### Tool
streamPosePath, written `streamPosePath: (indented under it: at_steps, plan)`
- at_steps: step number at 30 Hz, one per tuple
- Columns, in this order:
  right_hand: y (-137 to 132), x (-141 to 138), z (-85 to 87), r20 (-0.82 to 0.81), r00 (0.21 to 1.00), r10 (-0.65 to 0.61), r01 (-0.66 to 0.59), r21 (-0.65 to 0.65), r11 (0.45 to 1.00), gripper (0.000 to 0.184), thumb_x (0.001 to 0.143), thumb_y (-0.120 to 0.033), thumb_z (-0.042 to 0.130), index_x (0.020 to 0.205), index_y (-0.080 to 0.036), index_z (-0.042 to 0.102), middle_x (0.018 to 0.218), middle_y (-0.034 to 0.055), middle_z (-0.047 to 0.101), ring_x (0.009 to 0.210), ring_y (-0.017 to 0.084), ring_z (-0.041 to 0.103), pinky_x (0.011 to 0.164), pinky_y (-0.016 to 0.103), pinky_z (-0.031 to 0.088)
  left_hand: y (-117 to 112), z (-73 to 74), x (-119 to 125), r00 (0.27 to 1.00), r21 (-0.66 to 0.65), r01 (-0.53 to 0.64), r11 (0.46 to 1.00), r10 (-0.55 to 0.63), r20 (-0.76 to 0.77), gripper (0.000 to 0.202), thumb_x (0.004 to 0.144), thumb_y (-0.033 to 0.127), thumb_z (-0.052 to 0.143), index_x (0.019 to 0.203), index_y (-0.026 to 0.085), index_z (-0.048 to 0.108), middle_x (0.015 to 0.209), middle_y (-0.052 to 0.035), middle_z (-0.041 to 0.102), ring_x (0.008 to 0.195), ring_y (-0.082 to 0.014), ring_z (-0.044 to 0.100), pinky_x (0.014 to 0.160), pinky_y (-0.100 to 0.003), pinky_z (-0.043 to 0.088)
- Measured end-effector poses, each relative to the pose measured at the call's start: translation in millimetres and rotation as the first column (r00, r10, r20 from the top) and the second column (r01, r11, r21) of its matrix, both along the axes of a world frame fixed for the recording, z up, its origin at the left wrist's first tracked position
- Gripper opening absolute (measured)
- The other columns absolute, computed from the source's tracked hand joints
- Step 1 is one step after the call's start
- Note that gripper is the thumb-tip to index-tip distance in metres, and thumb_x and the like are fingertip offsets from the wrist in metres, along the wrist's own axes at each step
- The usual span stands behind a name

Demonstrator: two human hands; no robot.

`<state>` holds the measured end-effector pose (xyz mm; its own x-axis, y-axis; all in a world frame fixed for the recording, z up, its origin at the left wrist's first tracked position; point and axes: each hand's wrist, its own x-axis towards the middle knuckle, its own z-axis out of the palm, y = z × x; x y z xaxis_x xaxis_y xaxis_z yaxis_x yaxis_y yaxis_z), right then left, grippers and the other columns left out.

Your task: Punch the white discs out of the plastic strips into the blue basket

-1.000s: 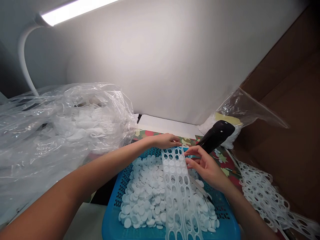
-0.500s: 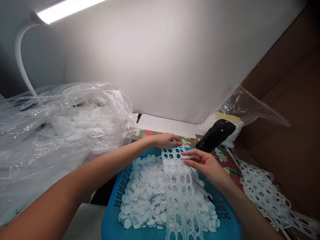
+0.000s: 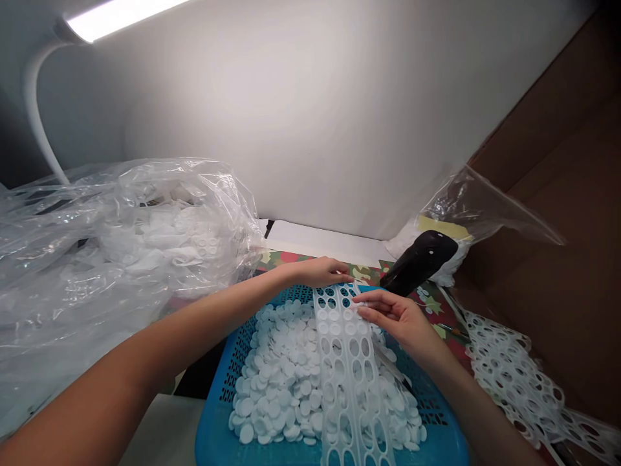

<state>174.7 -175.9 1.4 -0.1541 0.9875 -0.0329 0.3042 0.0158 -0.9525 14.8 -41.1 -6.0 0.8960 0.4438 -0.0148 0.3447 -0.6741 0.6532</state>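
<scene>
A long white plastic strip (image 3: 347,362) full of round holes and discs lies lengthwise over a blue perforated basket (image 3: 218,427). The basket holds a heap of small white discs (image 3: 281,382). My left hand (image 3: 317,272) grips the strip's far end at the basket's back rim, fingers closed on it. My right hand (image 3: 395,317) rests on the strip's right edge just below that end, fingertips pressed against the discs there.
A big clear plastic bag (image 3: 121,246) of white strips fills the left. A black handheld device (image 3: 420,262) lies behind my right hand. Emptied perforated strips (image 3: 514,382) pile up at the right beside a brown cardboard wall (image 3: 557,194). A lamp (image 3: 97,19) shines overhead.
My right hand's fingers have slid from beside the strip onto its right edge near the top. My left hand and the strip have stayed put.
</scene>
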Motion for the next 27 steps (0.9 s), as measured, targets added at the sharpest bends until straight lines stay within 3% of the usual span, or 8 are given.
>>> streamPosePath:
  at_steps: [8, 14, 20, 24, 27]
  plan:
    - [-4.0, 0.6, -2.0, -0.019, 0.998, 0.056, -0.054, 0.093, 0.994, 0.017, 0.078, -0.030, 0.054, 0.093, -0.022, 0.053, 0.094, 0.0043, 0.058, 0.084, 0.015, 0.054, 0.068, 0.025, 0.046, 0.2, -0.1, 0.1, 1.000, -0.004, 0.003, 1.000, -0.003, 0.008, 0.032, 0.082, 0.045, 0.035, 0.071, 0.018, 0.047, 0.068, 0.0001, 0.050, 0.058, -0.0094, 0.040, 0.052, -0.023, 0.029]
    - [-5.9, 0.7, -2.9, -0.054, 0.993, 0.107, -0.103, 0.064, 0.993, 0.018, 0.080, -0.029, 0.051, 0.097, -0.024, 0.052, 0.095, 0.0029, 0.056, 0.070, 0.011, 0.049, 0.058, 0.022, 0.043, 0.1, 0.1, 1.0, 1.000, -0.004, -0.001, 1.000, 0.001, 0.010, 0.031, 0.081, 0.045, 0.036, 0.071, 0.018, 0.047, 0.068, 0.0005, 0.049, 0.057, -0.0087, 0.040, 0.051, -0.023, 0.029]
    - [-3.5, 0.5, -6.2, -0.039, 0.991, 0.125, -0.124, 0.018, 0.992, 0.030, 0.079, -0.032, 0.050, 0.107, -0.023, 0.047, 0.106, 0.0065, 0.051, 0.074, 0.013, 0.052, 0.062, 0.026, 0.046, 0.7, -0.9, 1.5, 1.000, -0.005, 0.008, 1.000, -0.008, 0.008, 0.031, 0.082, 0.044, 0.036, 0.069, 0.018, 0.047, 0.067, 0.0004, 0.050, 0.056, -0.0088, 0.040, 0.051, -0.023, 0.029]
    - [-9.1, 1.2, -1.8, 0.191, 0.981, 0.044, -0.056, 0.059, 0.997, 0.034, 0.081, -0.034, 0.047, 0.113, -0.024, 0.039, 0.088, 0.0030, 0.052, 0.058, 0.009, 0.048, 0.055, 0.024, 0.043, 0.3, -1.0, 1.3, 1.000, -0.011, 0.002, 1.000, -0.002, 0.004, 0.032, 0.081, 0.045, 0.035, 0.070, 0.018, 0.047, 0.067, -0.0003, 0.050, 0.056, -0.0092, 0.040, 0.051, -0.024, 0.029]
    - [-20.5, 4.2, 6.9, 0.514, 0.857, -0.034, -0.041, 0.133, 0.990, 0.025, 0.082, -0.032, 0.043, 0.105, -0.023, 0.042, 0.075, 0.0002, 0.052, 0.051, 0.010, 0.044, 0.048, 0.023, 0.037, -0.6, 0.2, 0.9, 1.000, -0.020, 0.003, 1.000, -0.003, 0.011, 0.032, 0.081, 0.046, 0.035, 0.070, 0.018, 0.047, 0.067, -0.0004, 0.049, 0.056, -0.0095, 0.040, 0.051, -0.024, 0.029]
